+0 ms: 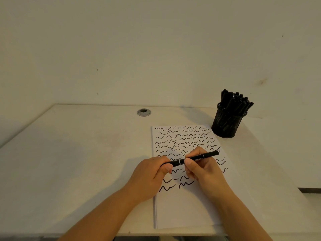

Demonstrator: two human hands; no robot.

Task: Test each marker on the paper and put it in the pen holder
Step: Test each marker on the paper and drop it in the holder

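A black marker (206, 156) lies level between both hands, just above the white paper (184, 209). My left hand (149, 174) grips the marker's left end, which looks like the cap end. My right hand (203, 169) pinches the barrel near its middle with thumb and fingers. The paper's upper two thirds are covered with rows of black wavy test strokes. A black mesh pen holder (225, 123) stands past the paper's far right corner, packed with several black markers.
The pale desk (78, 153) meets a plain wall at the back. A round grey cable grommet (143, 112) sits near the desk's far edge. The desk's front edge runs just below the paper, and a dark strip (311, 190) shows at the right.
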